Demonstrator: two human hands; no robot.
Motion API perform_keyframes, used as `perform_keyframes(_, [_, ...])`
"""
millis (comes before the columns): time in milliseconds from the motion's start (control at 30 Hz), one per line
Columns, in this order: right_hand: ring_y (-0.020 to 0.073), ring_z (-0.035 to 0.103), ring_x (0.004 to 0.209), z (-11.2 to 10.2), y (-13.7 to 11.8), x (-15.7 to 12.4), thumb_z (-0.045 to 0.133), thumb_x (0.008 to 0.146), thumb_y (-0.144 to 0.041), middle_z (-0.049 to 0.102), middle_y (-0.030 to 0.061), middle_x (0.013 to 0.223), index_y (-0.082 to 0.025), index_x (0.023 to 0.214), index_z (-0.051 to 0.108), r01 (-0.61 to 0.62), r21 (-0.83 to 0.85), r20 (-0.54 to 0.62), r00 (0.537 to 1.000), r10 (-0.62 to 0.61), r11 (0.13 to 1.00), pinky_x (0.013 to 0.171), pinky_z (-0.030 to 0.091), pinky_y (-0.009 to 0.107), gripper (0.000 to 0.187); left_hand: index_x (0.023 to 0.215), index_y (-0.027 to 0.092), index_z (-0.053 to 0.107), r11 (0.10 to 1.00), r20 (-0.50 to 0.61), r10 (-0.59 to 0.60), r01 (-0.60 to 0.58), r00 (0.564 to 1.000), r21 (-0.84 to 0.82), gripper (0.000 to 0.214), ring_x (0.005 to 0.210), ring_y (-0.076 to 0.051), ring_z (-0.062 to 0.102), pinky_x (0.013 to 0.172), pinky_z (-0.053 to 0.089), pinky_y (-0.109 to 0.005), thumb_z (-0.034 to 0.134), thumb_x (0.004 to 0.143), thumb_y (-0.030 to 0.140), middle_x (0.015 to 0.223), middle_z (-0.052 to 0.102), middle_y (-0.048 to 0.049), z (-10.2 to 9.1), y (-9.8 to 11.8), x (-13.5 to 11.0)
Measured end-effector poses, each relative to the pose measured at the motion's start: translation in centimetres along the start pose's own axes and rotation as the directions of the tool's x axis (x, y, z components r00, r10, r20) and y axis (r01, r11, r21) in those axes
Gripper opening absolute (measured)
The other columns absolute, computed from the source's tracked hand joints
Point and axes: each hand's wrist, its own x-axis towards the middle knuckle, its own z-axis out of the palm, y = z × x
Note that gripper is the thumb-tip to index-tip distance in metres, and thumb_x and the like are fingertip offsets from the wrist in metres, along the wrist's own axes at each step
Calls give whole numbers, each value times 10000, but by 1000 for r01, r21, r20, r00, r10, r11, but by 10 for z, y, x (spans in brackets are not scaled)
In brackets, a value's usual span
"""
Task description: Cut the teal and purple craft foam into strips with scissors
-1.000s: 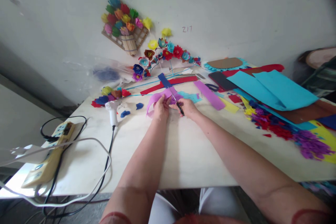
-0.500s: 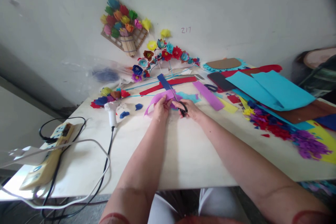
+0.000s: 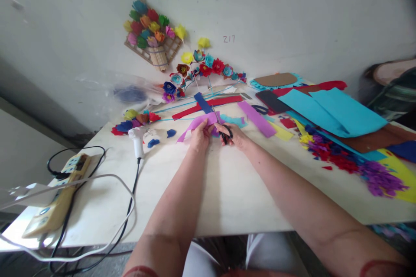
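My left hand (image 3: 199,135) pinches a long purple paper strip (image 3: 191,125) that curls off to the left over the white table (image 3: 208,190). My right hand (image 3: 235,135) grips black-handled scissors (image 3: 224,133), whose blades point up and away into the purple strip. Both hands sit close together at the table's far middle. A blue strip (image 3: 202,102) and a red strip (image 3: 208,104) lie just beyond them.
A white glue gun (image 3: 137,140) lies left of my hands, its black cord running to a power strip (image 3: 55,201) at the left edge. Paper flowers (image 3: 201,68) line the wall. Cyan sheets (image 3: 334,110), a dark phone (image 3: 271,100) and coloured scraps (image 3: 351,162) cover the right side.
My right hand has shifted its hold on the scissors, so the handles now show at the fingers. The purple strip's loose loop has flattened a little. Both hands stay in place.
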Motion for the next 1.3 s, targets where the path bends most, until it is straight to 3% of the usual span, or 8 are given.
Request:
perform_keyframes(533, [67, 473, 294, 7, -6, -1, 655, 664, -609, 519, -38, 421, -155, 732, 528, -14, 43, -46, 999, 16, 999, 251, 208, 147, 476, 675, 117, 603, 1000, -22, -11, 11, 1000, 1, 106, 604, -119, 639, 655, 533, -242, 672, 632, 48, 643, 659, -32, -1, -1, 1])
perform_keyframes(1300, [59, 428, 284, 10, -5, 2, 706, 651, -524, 492, -49, 397, -154, 683, 527, 10, 82, -116, 993, 0, 997, 272, 308, 155, 412, 663, 106, 606, 999, -51, -43, 42, 998, -17, 94, 601, -117, 629, 676, 520, -252, 590, 703, 22, 638, 651, -34, 2, 2, 0])
